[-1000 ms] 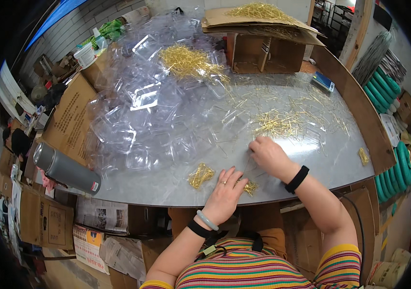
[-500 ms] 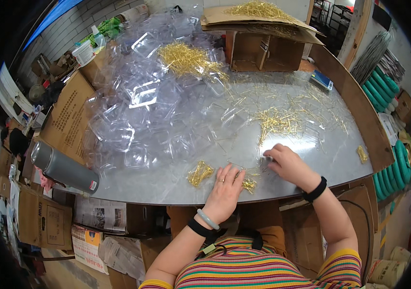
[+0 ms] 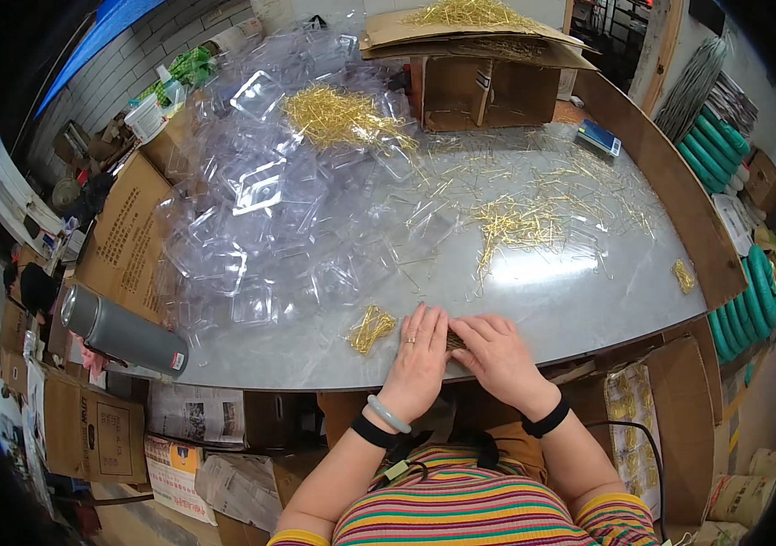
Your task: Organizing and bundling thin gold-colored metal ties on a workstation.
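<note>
My left hand point(image 3: 418, 348) rests at the table's near edge, its fingers stretched close together along one side of a small bundle of gold wire pins point(image 3: 454, 339). From the other side my right hand point(image 3: 497, 357) presses against the same bundle, thumb bent inward, so the pins sit squeezed between both hands. Most of that bundle is hidden by the fingers. Just left of my left hand lies a separate neat bunch of gold pins point(image 3: 371, 329). Farther off, a loose heap of gold pins point(image 3: 520, 221) spreads over the grey table point(image 3: 315, 358).
Clear plastic boxes point(image 3: 260, 191) pile up across the left, with a gold pin heap point(image 3: 338, 116) on top. A grey flask point(image 3: 124, 329) lies front left. At the back stands an open cardboard box point(image 3: 447, 96); a small blue box point(image 3: 598, 138) and another pin bunch point(image 3: 683, 276) are right.
My right hand has come left and nearer, from over the table beside the loose heap to the bundle at my left hand. Stray pins there are now gathered between both hands.
</note>
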The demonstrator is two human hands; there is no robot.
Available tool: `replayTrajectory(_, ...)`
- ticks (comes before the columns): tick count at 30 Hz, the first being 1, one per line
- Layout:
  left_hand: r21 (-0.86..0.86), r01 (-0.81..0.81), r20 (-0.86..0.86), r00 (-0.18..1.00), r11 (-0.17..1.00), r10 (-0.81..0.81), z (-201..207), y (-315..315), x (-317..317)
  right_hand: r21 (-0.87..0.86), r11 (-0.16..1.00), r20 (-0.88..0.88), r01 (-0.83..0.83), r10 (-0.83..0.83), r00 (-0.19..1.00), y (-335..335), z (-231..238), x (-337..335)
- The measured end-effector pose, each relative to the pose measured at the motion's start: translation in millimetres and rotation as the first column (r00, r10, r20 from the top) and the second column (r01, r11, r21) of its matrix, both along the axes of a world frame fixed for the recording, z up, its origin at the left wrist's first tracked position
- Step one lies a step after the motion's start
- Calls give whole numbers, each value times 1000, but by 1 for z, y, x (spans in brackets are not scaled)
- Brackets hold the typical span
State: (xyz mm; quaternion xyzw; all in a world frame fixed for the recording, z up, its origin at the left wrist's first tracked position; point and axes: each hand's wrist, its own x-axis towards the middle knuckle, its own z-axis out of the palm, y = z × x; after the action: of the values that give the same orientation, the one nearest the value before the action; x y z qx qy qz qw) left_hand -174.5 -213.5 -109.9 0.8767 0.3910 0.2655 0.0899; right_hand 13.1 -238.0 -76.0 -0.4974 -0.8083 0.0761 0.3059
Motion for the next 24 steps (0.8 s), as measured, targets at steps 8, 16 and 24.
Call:
replayTrajectory(8,-33,36,-35,999,999,-37,6,3,2,-93,979,-235,182,-199,951,-22,-13,-3)
replayTrajectory(16,-148,59,108,993,987,-43,10,0,5,-148,985,-383,-86,23,923,-6,-3,-11)
replayTrajectory(24,-267,141,307,950,953,-54,15,0,-9,-66,980,-38,-190,188,981,10,-2,-1)
